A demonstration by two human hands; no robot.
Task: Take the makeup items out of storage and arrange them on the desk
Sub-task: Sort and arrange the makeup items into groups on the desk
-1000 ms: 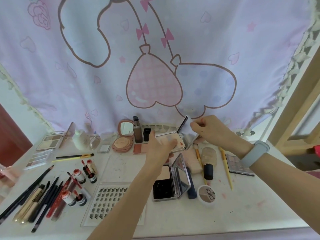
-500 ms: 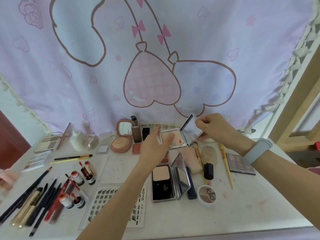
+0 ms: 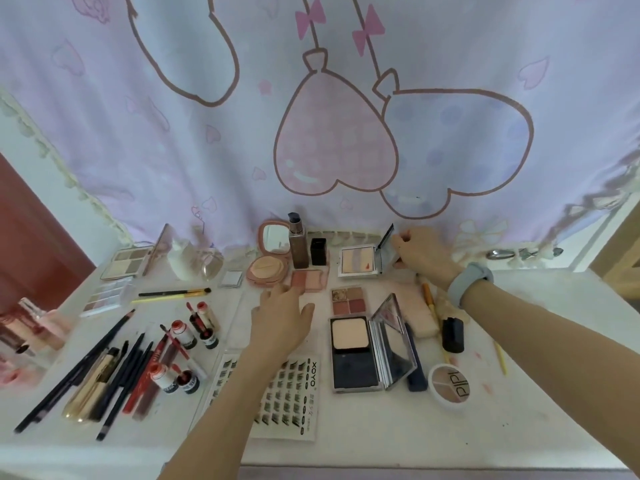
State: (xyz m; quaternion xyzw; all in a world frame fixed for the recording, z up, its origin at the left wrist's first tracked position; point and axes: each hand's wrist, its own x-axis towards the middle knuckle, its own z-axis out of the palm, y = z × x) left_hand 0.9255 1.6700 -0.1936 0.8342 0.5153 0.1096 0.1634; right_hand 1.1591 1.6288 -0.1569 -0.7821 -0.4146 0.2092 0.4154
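A small striped palette (image 3: 360,260) lies open at the back of the white desk (image 3: 540,403), its mirrored lid (image 3: 387,236) raised. My right hand (image 3: 420,252) pinches that lid at its right edge. My left hand (image 3: 281,320) hovers flat over the desk with relaxed fingers, just in front of a pink blush palette (image 3: 309,280), holding nothing. Nearby lie a brown four-pan palette (image 3: 349,300), an open powder compact (image 3: 360,355) and a round pink compact (image 3: 268,266).
Pencils and brushes (image 3: 100,372) and small red-capped bottles (image 3: 187,355) crowd the left. A lash sheet (image 3: 294,393) lies under my left forearm. A foundation bottle (image 3: 298,245) stands at the back. A round pot (image 3: 449,386) and black-capped brush (image 3: 452,336) sit right. A printed curtain (image 3: 311,116) hangs behind.
The striped palette went from my left hand down onto the desk at the back. My left hand let go and drew back toward me. My right hand stayed on the lid.
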